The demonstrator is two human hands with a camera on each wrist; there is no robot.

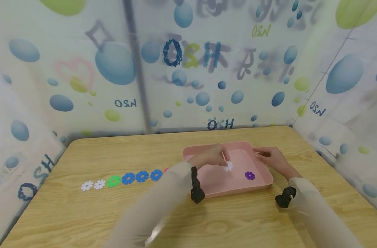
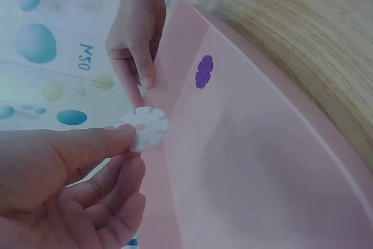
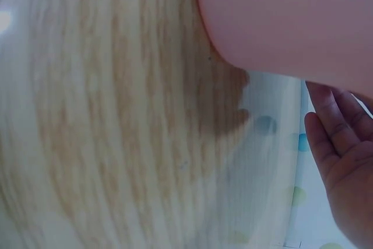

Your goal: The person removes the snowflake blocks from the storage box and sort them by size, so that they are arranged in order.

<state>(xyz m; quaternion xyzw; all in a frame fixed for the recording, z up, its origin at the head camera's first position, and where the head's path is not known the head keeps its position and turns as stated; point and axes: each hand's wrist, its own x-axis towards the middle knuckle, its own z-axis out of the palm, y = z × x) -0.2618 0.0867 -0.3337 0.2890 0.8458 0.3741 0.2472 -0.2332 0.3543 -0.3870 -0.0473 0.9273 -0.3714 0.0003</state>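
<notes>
My left hand is over the pink tray. Between thumb and fingers it pinches a white notched snowflake disc, held above the tray floor in the left wrist view. A purple snowflake disc lies inside the tray, towards its right front. At the tray's right side, my right hand holds the rim, thumb at the edge and fingers along the outside. In the right wrist view, the pink wall hides part of that hand.
Left of the tray, more discs lie in a row on the wooden table: two white, one green, several blue and a pink one partly behind the left sleeve. A patterned curtain stands behind the table.
</notes>
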